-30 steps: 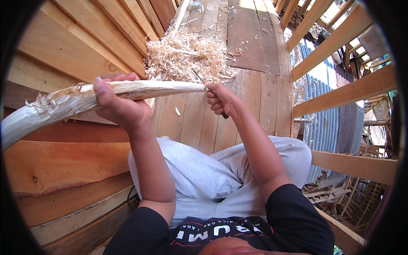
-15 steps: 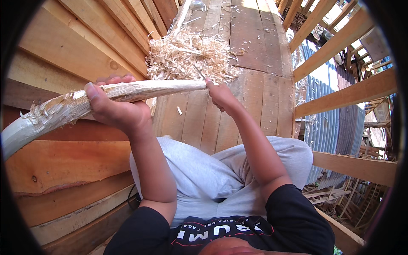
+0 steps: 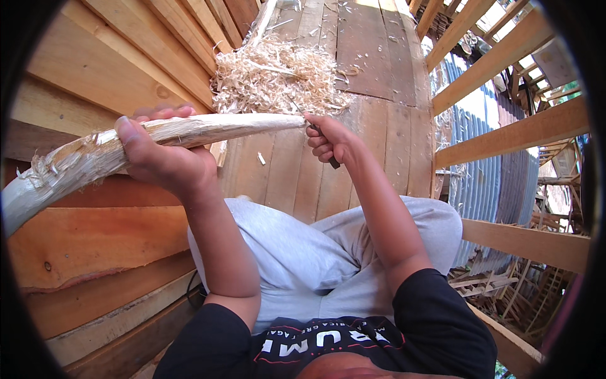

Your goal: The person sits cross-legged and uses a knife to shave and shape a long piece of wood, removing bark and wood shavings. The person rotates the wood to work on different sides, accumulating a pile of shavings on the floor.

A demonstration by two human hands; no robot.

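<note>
A long, curved, peeled wooden pole [image 3: 221, 127] runs from the left rim toward the middle, tapering to a pale tip. My left hand [image 3: 161, 145] is wrapped round its thicker part, thumb on top and fingers over the far side. Rough, frayed fibres show on the pole left of that hand. At the tapered tip, my right hand [image 3: 329, 140] is closed round the dark handle of a knife [image 3: 334, 162]. Its thin blade points away from me, beside the tip; whether it touches the wood I cannot tell.
A heap of curled wood shavings [image 3: 274, 76] lies on the plank floor [image 3: 379, 136] beyond the pole. Stacked boards [image 3: 107, 230] line the left side. Wooden rails [image 3: 514, 132] stand along the right, with corrugated metal sheets [image 3: 486, 170] beyond them. My crossed legs are below.
My right hand has turned, so the dark knife handle now shows below its fingers. My left hand and the pole have shifted slightly left and up in the picture.
</note>
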